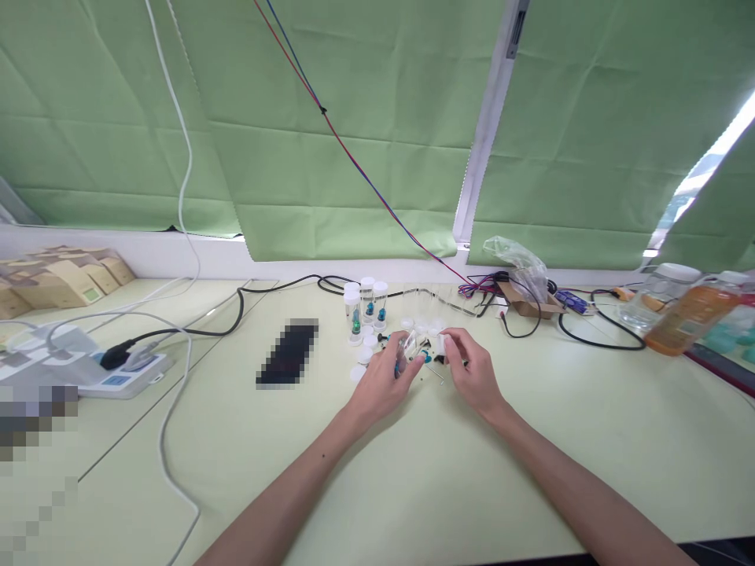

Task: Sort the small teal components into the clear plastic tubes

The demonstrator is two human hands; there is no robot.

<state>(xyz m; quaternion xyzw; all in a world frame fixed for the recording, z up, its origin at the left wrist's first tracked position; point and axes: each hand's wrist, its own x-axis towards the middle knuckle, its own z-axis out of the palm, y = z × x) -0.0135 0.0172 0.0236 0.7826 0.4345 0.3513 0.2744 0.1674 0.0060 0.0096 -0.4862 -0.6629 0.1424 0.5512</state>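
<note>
My left hand [386,373] is closed around a clear tube [410,343], tilted, with a bit of blue showing at my fingers. Between the thumb and fingers of my right hand [472,369] is a small white cap [441,343]. The two hands are a short gap apart. Small black and blue parts [425,356] lie on the table between them, with a thin metal hex key [436,374] just in front. Several capped vials with blue or green pieces inside [355,321] stand behind my left hand. Loose white caps [357,373] lie beside it.
Clear tubes [421,310] stand behind my hands. A pixelated dark phone-like slab [289,354] lies left. Cables and a cardboard tray [534,305] sit back right, near an orange bottle [693,314]. A power strip [127,377] and small boxes [68,279] are at left.
</note>
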